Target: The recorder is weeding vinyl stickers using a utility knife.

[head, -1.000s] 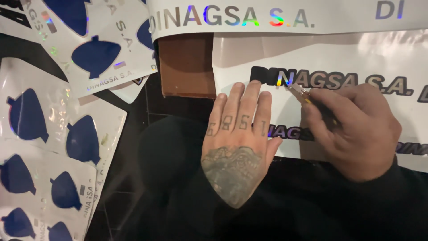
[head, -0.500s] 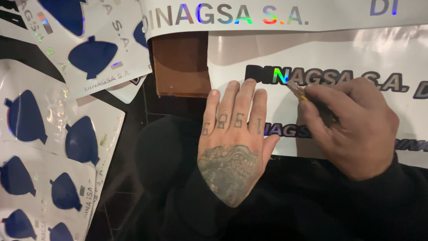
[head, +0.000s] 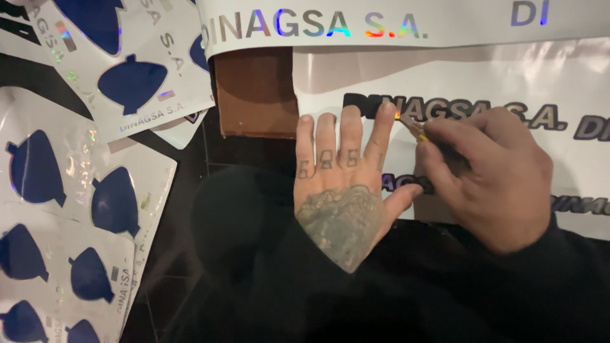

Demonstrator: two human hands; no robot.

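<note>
The fingers [head: 348, 136] of the left hand [head: 343, 190] lie flat and close together, pressed palm-down on a white glossy vinyl sheet with dark block lettering [head: 495, 82], with the fingertips reaching the start of the upper row of letters and the thumb stretched out to the right, its tip touching the lower row of letters. The back of this hand and its knuckles carry dark tattoos. Just beside it, the right hand [head: 492, 174] is curled tight around a thin pointed tool with a yellowish tip [head: 416, 129], pinched between thumb and forefinger; the tip meets the sheet at the lettering right next to the left forefinger, where a small rainbow glint shows. Most of the tool's shaft is hidden inside the grip. Both wrists run into black sleeves [head: 445, 292] that fill the lower edge of the view. Above the left hand, a brown cardboard-like block [head: 254, 92] sits between the worked sheet and a second white strip with holographic silver lettering [head: 394, 22] lying across the top. To the left, well apart from the hands, several white glossy sticker sheets with dark blue rounded shapes [head: 76, 190] lie overlapping on a dark work surface [head: 190, 209], some catching iridescent reflections. The worked sheet curls slightly along its upper edge, where the light throws pale creases.
</note>
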